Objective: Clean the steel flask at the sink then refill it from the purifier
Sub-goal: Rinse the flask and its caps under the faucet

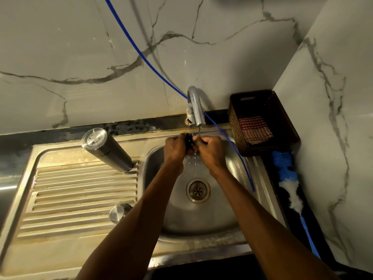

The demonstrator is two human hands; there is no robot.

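Observation:
The steel flask [108, 151] stands upside down on the draining board at the left of the sink basin [177, 211]. A steel cup-shaped cap [119, 213] rests on the board near my left forearm. Under the chrome tap [196, 110], water runs over both hands. My left hand [175, 149] and my right hand [210, 151] together hold a small black stopper [188, 141], mostly hidden by the fingers.
A blue hose [228, 138] runs from the wall down into the basin's right side. A brown woven basket [262, 122] with a checked cloth sits at the right corner. A blue and white brush [290, 190] lies beside the sink. The drain [198, 190] is open.

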